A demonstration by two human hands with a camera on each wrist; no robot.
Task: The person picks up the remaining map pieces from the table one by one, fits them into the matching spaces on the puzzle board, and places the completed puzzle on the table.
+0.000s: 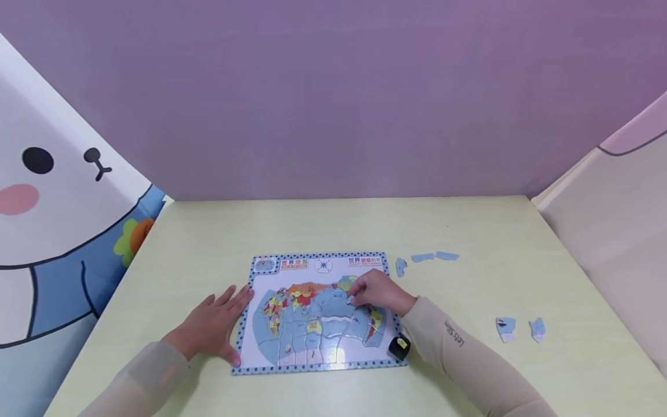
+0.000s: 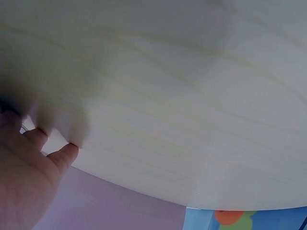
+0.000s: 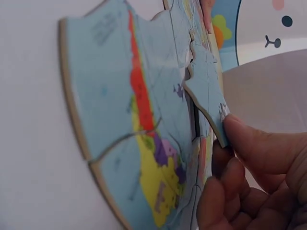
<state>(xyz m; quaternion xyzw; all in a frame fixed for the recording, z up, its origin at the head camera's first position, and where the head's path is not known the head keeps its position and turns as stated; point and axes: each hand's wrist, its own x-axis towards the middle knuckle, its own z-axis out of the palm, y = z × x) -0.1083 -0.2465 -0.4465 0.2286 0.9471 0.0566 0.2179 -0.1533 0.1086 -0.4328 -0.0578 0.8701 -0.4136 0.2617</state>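
A world map jigsaw puzzle point(image 1: 245, 347) with a blue dotted border lies flat on the table, many of its pieces fitted together. My left hand point(image 1: 213, 324) has its fingers spread, fingertips and thumb resting at the board's left edge. In the left wrist view, the left hand point(image 2: 29, 167) shows only partly, at the lower left. Over the upper right of the map, my right hand point(image 1: 377, 289) pinches a light blue puzzle piece point(image 3: 206, 91) between thumb and fingers. That piece is tilted above the fitted pieces, beside an open gap in the map.
Several loose blue pieces lie right of the board: a small one point(image 1: 401, 267) and two strips point(image 1: 422, 257) near its top corner, two more pieces point(image 1: 505, 328) farther right. A small black block point(image 1: 399, 346) sits by the right wrist. A purple wall point(image 1: 344, 116) rises behind the table.
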